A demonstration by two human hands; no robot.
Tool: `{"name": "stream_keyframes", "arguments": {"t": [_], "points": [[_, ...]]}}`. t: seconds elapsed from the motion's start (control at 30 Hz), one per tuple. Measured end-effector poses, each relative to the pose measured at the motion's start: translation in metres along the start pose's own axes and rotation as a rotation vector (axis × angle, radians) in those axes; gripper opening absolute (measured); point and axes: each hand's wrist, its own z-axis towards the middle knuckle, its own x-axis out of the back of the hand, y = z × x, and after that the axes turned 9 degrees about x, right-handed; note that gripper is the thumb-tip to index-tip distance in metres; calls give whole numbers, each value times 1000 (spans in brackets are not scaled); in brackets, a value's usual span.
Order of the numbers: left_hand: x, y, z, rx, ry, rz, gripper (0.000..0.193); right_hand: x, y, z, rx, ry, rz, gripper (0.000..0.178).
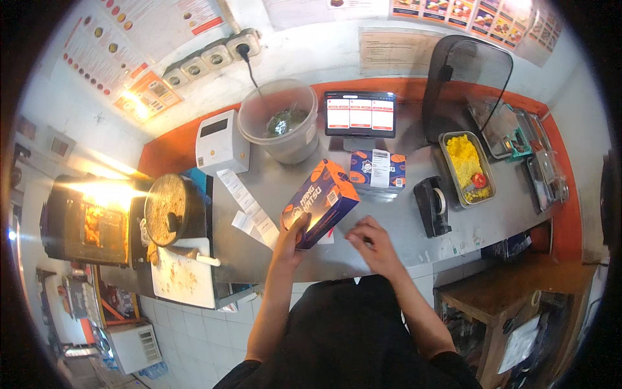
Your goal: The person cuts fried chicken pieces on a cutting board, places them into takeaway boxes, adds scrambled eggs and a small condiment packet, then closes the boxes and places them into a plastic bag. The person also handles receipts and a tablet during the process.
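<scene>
My left hand (293, 241) grips a purple-and-orange cardboard food box (322, 202), tilted above the steel counter, with the thumb on its near face. To its right, apart from the box, is my right hand (377, 249), its fingers curled inward; whatever they may hold is hidden. A second box (396, 172) of the same colours sits behind, a white receipt (380, 170) lying over its top. Left of the held box, a long printed receipt strip (249, 206) rests on the counter. A black tape dispenser (426, 207) stands right of my right hand.
A white printer (223, 144), a bucket (280, 146) and a tablet (360, 115) line the back. At right are a container of yellow food (464, 165) and a mesh-like black screen (476, 65). A round pan (167, 211), cutting board (184, 279) and lit oven (87, 220) are left.
</scene>
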Motion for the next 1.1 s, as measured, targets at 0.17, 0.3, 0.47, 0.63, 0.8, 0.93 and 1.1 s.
{"name": "stream_keyframes", "arguments": {"t": [0.17, 0.3, 0.47, 0.63, 0.8, 0.93, 1.1], "points": [[17, 3, -11, -49, -1, -18, 65, -42, 3, 32, -259, -47, 14, 19], [40, 3, -28, -67, 26, -37, 61, -52, 5, 33, -90, -172, 68, 22], [86, -18, -27, 17, -27, -140, 63, -81, 57, 24, 82, -292, -115, 29], [105, -25, -58, -122, 188, 20, 80, -115, 133, 14, -170, -116, -324, 34], [132, -17, -97, -238, 455, 341, 94, -108, 132, 47, -540, -406, -722, 46], [148, -29, -106, -232, 495, 469, 101, -125, 166, 46, -586, -425, -717, 41], [161, -55, -96, -213, 550, 676, 107, -124, 168, 46, -630, -318, -653, 36]]}}
